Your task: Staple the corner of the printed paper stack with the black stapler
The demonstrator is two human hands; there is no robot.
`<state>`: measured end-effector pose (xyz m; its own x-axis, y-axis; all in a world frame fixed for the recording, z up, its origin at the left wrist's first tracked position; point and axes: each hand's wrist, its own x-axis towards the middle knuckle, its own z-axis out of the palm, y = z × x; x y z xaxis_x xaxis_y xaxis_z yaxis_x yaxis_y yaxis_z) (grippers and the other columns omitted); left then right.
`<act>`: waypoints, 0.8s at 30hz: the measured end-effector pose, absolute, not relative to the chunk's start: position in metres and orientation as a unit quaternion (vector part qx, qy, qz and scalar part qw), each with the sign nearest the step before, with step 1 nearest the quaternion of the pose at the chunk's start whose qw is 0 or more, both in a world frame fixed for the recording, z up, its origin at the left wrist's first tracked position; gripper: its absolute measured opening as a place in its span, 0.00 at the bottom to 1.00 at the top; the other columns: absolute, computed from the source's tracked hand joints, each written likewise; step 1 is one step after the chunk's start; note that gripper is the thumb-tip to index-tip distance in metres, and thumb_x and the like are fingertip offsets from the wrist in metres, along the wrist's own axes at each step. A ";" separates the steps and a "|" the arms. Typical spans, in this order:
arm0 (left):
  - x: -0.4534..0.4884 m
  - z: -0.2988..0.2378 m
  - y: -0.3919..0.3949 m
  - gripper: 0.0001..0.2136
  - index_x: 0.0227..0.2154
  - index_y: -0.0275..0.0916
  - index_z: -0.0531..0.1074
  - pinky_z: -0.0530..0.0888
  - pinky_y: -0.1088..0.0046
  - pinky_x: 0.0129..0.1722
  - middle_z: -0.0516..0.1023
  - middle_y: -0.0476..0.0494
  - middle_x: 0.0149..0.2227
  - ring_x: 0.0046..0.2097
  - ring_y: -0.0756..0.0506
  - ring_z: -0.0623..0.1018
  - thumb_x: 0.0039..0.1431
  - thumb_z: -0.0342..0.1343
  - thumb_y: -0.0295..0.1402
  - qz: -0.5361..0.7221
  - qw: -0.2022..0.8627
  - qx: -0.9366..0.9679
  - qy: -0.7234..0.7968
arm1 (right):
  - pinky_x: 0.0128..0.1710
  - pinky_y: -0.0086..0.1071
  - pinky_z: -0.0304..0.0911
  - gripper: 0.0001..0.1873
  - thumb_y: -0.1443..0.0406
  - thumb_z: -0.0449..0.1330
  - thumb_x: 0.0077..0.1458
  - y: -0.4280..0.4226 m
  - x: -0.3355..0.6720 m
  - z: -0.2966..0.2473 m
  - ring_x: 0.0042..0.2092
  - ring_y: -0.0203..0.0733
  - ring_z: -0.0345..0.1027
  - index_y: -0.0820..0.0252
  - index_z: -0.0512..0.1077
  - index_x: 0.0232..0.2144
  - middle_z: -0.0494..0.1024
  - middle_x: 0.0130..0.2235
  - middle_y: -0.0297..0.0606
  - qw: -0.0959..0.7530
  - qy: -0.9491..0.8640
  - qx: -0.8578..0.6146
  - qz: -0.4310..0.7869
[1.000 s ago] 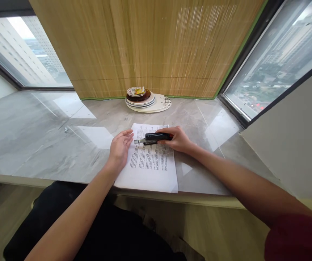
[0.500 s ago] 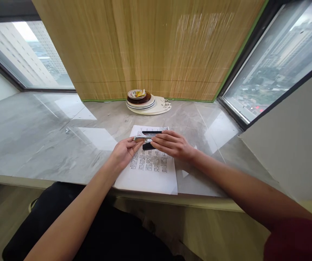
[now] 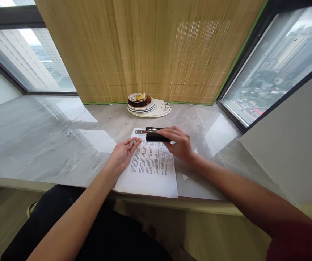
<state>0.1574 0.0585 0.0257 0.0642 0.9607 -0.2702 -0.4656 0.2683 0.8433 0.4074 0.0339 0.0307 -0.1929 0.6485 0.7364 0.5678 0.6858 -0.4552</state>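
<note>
Above the printed paper, my right hand is closed around a black stapler. Its jaws are spread, and the silver metal rail sticks out toward the left between the black parts. My left hand is just left of the stapler, over the paper's left edge. Its thumb and fingers pinch a small grey piece, which looks like a strip of staples. The fingers hide part of that strip. The two hands are apart.
A stack of plates rests on an oval plate at the back, before a bamboo blind. Small silvery bits lie on the grey marble ledge at left. Windows stand on both sides.
My right hand has turned the stapler and drawn it away from my left hand, so its black side faces me. The left hand no longer touches the rail.
</note>
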 end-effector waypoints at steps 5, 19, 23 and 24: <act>0.151 0.029 0.059 0.08 0.39 0.31 0.79 0.75 0.64 0.67 0.83 0.37 0.44 0.50 0.46 0.85 0.67 0.56 0.17 0.611 0.582 0.306 0.441 | 0.46 0.45 0.77 0.19 0.63 0.75 0.49 0.038 0.405 0.023 0.43 0.51 0.82 0.57 0.84 0.46 0.87 0.43 0.39 0.501 -0.650 -0.499 0.278; 0.158 0.044 0.040 0.19 0.47 0.36 0.78 0.75 0.75 0.28 0.86 0.35 0.47 0.26 0.53 0.77 0.56 0.72 0.39 0.523 0.547 0.520 0.396 | 0.54 0.49 0.75 0.21 0.68 0.73 0.51 0.055 0.415 0.017 0.49 0.53 0.82 0.57 0.83 0.49 0.86 0.48 0.43 0.403 -0.717 -0.477 0.310; 0.158 0.050 0.034 0.20 0.44 0.39 0.74 0.70 0.75 0.23 0.88 0.39 0.42 0.18 0.55 0.69 0.56 0.72 0.43 0.432 0.588 0.576 0.367 | 0.60 0.53 0.70 0.25 0.64 0.73 0.54 0.048 0.412 0.029 0.57 0.55 0.76 0.55 0.79 0.55 0.82 0.56 0.46 0.426 -0.776 -0.416 0.207; 0.158 0.052 0.032 0.21 0.43 0.40 0.72 0.68 0.75 0.21 0.88 0.40 0.40 0.17 0.55 0.69 0.55 0.73 0.45 0.404 0.604 0.584 0.362 | 0.61 0.53 0.69 0.26 0.62 0.73 0.56 0.043 0.410 0.033 0.59 0.55 0.74 0.53 0.78 0.57 0.80 0.58 0.47 0.446 -0.790 -0.386 0.165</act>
